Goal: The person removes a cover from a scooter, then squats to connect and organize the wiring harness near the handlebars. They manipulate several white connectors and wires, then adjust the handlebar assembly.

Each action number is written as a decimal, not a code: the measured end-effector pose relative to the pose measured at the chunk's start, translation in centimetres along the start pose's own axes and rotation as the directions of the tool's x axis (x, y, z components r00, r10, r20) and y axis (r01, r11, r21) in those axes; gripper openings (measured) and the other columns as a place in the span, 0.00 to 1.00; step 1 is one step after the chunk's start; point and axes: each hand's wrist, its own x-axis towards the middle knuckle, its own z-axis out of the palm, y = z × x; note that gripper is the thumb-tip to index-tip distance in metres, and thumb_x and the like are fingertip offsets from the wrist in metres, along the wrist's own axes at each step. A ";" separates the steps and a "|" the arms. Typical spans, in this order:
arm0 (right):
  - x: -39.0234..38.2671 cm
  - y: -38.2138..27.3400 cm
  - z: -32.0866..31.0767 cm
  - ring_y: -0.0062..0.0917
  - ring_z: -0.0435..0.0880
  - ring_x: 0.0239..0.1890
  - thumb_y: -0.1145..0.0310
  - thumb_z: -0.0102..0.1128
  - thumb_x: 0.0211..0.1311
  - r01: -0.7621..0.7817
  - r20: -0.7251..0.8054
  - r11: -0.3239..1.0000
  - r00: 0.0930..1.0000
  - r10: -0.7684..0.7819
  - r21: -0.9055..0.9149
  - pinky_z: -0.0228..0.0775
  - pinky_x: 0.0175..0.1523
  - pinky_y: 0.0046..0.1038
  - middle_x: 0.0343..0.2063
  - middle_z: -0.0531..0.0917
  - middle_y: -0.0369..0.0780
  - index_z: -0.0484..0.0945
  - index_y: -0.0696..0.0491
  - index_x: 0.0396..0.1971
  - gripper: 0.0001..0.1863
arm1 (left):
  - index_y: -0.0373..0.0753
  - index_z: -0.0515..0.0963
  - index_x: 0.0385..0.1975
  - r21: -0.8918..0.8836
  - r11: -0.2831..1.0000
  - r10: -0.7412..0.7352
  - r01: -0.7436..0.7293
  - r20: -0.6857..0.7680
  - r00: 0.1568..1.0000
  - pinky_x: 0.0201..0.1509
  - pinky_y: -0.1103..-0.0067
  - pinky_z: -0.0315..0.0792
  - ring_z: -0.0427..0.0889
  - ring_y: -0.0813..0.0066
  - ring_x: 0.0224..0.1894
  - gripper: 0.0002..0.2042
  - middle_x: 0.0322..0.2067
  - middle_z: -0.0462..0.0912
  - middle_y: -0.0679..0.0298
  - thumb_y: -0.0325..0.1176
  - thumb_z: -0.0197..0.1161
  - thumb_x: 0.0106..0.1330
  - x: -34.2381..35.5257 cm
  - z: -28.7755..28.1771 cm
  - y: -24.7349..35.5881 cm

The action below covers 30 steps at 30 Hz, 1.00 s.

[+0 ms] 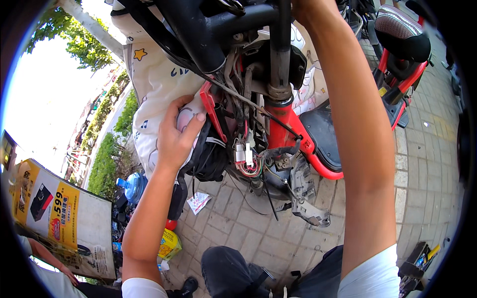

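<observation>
In front of me stands a partly dismantled electric scooter with a red frame [282,124] and a black steering column [280,64]. Bundled wires [243,89] run down its open front to white connectors [243,154]. My left hand [179,129] grips a fold of the cream padded cover [154,74], thumb and fingers curled around it, beside a red plastic panel [212,111]. My right hand [305,7] reaches up near the handlebar at the top edge; its fingers are out of sight. A broken grey plastic part [308,198] hangs low on the scooter's front.
Another red scooter [412,79] is parked at the right. At the left are a blue water jug [133,186], a yellow-and-white sign board [64,213] and another person's arm [49,256]. A paper packet [198,201] lies on the paving. Tools [422,260] sit at lower right.
</observation>
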 end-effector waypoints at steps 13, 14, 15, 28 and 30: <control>-27.3 0.9 -1.6 0.26 0.85 0.34 0.68 0.59 0.61 -0.165 0.220 0.872 0.930 0.293 -0.461 0.75 0.40 0.27 0.31 0.85 0.48 0.75 0.69 0.46 0.19 | 0.23 0.65 0.59 -0.428 0.875 -0.160 0.227 0.187 0.969 0.60 0.72 0.66 0.77 0.61 0.55 0.26 0.52 0.76 0.43 0.36 0.60 0.67 -8.6 5.9 2.2; -27.3 0.8 -1.1 0.25 0.84 0.33 0.68 0.59 0.61 -0.177 0.207 0.866 0.931 0.302 -0.468 0.75 0.39 0.26 0.31 0.84 0.47 0.75 0.69 0.46 0.19 | 0.25 0.66 0.58 -0.502 0.830 -0.171 0.242 0.183 0.968 0.59 0.71 0.67 0.76 0.59 0.55 0.26 0.52 0.75 0.45 0.35 0.60 0.66 -8.9 6.4 1.1; -27.1 0.6 -1.2 0.24 0.83 0.33 0.68 0.59 0.62 -0.175 0.188 0.855 0.936 0.299 -0.488 0.75 0.39 0.26 0.30 0.84 0.47 0.75 0.70 0.46 0.19 | 0.25 0.67 0.57 -0.541 0.820 -0.125 0.184 0.145 0.982 0.59 0.72 0.67 0.75 0.59 0.54 0.25 0.52 0.74 0.46 0.36 0.61 0.66 -8.9 7.0 1.0; -23.8 -4.2 -1.4 0.20 0.81 0.34 0.75 0.68 0.52 -0.171 0.209 0.580 0.822 0.530 -0.796 0.75 0.39 0.22 0.35 0.82 0.44 0.71 0.71 0.47 0.24 | 0.29 0.74 0.51 -0.645 0.745 0.102 -0.170 -0.141 0.985 0.49 0.76 0.71 0.74 0.66 0.44 0.19 0.46 0.70 0.55 0.24 0.60 0.58 -12.5 8.6 6.2; -23.0 -4.8 -2.3 0.19 0.80 0.36 0.77 0.66 0.55 -0.229 0.223 0.590 0.773 0.593 -0.775 0.75 0.41 0.20 0.37 0.82 0.43 0.71 0.71 0.49 0.23 | 0.29 0.76 0.46 -0.693 0.710 -0.044 -0.129 -0.226 0.973 0.49 0.78 0.71 0.75 0.71 0.43 0.14 0.44 0.74 0.58 0.26 0.60 0.61 -10.9 8.4 5.3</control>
